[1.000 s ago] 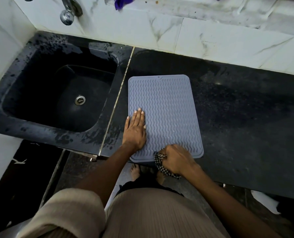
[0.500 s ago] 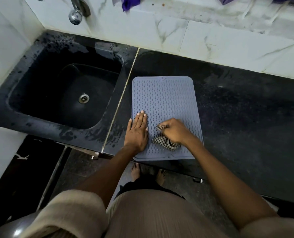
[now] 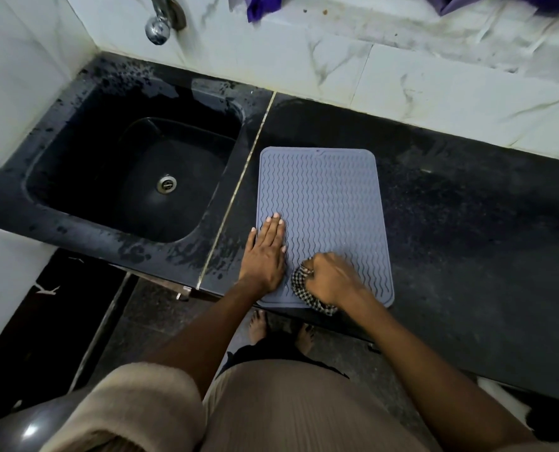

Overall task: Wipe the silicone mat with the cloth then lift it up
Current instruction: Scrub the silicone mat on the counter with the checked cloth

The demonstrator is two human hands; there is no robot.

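Note:
A grey-blue silicone mat (image 3: 327,197) with wavy ridges lies flat on the black countertop (image 3: 467,239), just right of the sink. My left hand (image 3: 266,252) presses flat on the mat's near left part, fingers straight and together. My right hand (image 3: 332,278) grips a bunched black-and-white checked cloth (image 3: 302,282) and holds it against the mat near its front edge. Most of the cloth is hidden under that hand; a bit pokes out at the mat's front edge.
A black sink (image 3: 134,171) with a metal drain (image 3: 166,184) sits to the left, its rim wet. A chrome tap (image 3: 159,26) juts from the white marble wall. Purple cloth (image 3: 260,6) lies on the ledge above. The counter's front edge runs just below the mat.
My right hand with the cloth went from the mat's front edge up onto the mat, then back toward the front edge. My left hand has stayed pressed in place.

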